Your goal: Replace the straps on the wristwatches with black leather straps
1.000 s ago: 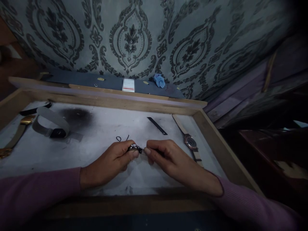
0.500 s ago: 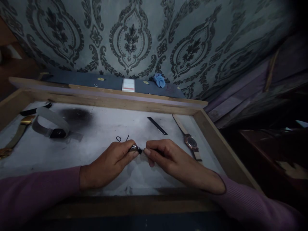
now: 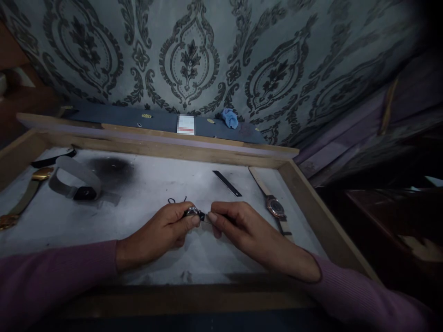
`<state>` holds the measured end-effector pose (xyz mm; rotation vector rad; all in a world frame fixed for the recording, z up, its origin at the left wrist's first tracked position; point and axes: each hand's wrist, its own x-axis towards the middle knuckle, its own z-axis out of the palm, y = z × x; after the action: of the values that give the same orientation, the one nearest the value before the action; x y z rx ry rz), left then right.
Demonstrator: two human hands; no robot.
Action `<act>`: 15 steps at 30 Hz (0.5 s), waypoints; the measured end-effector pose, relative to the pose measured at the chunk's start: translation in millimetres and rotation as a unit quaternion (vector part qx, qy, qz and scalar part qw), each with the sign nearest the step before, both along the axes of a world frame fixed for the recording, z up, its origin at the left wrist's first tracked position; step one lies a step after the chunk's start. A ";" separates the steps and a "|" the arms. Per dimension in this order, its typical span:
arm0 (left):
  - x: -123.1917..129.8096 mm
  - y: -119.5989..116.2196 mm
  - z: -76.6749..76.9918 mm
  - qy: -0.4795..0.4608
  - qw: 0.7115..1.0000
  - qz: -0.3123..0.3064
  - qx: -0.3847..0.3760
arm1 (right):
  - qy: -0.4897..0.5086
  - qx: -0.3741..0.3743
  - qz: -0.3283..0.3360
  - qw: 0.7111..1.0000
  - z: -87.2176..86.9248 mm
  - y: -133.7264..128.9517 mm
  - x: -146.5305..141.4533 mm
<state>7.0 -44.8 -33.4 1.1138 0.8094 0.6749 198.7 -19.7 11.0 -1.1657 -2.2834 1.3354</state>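
Observation:
My left hand (image 3: 162, 233) is closed around a small watch (image 3: 192, 211) with a shiny silver case and a short black piece at its right end. Against that black piece rests the tip of a thin metal blade-like tool (image 3: 206, 219), pinched between the thumb and fingers of my right hand (image 3: 244, 230). Most of the tool is hidden in that hand, so its exact kind does not show. Just behind the left hand, a thin black looped cord (image 3: 171, 201) lies on the white surface.
The white surface (image 3: 148, 180) has a wooden rim (image 3: 318, 207). On it lie a dark flat blade (image 3: 226, 183), a watch with a light strap (image 3: 275, 206), a grey-banded watch (image 3: 74, 173), a gold watch (image 3: 41, 174) and a black strap (image 3: 51, 160). Blue crumpled cloth (image 3: 230, 118) sits beyond.
The watch has turned slightly in my left hand, showing more of its silver case. The view has shifted a little; both hands keep their grips.

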 end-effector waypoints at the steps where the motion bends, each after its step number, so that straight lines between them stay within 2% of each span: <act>1: 0.3 0.1 -0.1 -0.006 1.000 0.000 -0.004 | -0.001 -0.002 0.001 1.000 0.2 0.3 -0.2; 15: 0.4 1.0 7.6 0.030 0.999 -0.014 0.008 | -0.012 -0.005 0.031 0.999 3.4 3.1 2.5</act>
<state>7.4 -43.8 -25.8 1.1620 0.8392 0.6268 201.2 -16.6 14.4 -1.1287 -2.3508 1.3629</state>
